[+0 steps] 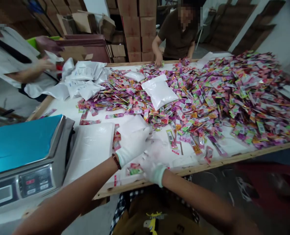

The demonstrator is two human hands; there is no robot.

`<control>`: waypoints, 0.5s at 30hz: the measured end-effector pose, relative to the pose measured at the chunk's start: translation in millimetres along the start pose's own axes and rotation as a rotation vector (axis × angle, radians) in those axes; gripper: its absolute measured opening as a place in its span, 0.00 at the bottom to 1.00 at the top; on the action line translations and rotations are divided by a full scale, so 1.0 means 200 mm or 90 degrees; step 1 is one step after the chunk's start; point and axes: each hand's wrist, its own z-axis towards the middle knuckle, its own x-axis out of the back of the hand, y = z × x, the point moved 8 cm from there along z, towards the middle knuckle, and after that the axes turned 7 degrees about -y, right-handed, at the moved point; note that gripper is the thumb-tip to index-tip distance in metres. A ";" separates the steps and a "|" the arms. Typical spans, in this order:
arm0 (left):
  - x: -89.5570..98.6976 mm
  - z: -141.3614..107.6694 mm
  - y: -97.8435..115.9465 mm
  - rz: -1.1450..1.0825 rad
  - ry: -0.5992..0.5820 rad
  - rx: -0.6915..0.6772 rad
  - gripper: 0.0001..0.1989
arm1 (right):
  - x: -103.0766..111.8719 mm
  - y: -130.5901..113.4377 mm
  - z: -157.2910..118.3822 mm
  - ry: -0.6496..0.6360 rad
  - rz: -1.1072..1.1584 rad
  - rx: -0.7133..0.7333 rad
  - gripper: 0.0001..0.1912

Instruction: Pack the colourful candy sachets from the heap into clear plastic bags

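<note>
Both my hands wear white gloves and meet over the near edge of the table. My left hand (pixel 134 145) has its fingers curled at the edge of a white plastic bag (pixel 161 150) with a faint pink tint. Against the near side of that bag, my right hand (pixel 151 166) is closed too; its fingers are blurred white on white. Just beyond my left hand lies a flat white sheet or bag (pixel 132 124). A few small colourful sachets (pixel 135 169) lie beneath my hands. To the left rests a stack of flat white bags (pixel 92 147).
A scale (pixel 34 176) with a blue plate stands at left. A large heap of sachets (pixel 208 94) covers the right and middle, with a filled white bag (pixel 159 91) on it. More filled bags (pixel 83 76) lie at back left. Two other people (pixel 176 32) work across the table.
</note>
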 end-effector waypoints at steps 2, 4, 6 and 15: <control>-0.06 -0.03 -0.03 -0.015 -0.010 -0.012 0.09 | 0.04 0.15 -0.17 -0.001 0.049 0.000 0.15; -0.09 -0.04 -0.03 -0.014 -0.011 -0.036 0.07 | 0.09 0.32 -0.34 0.017 0.213 -0.030 0.14; -0.11 -0.04 -0.02 -0.021 -0.012 -0.056 0.08 | 0.09 0.46 -0.44 -0.021 0.394 -0.108 0.13; -0.14 0.02 0.22 -0.007 -0.015 -0.055 0.13 | 0.23 0.53 -0.14 0.070 0.327 -0.222 0.15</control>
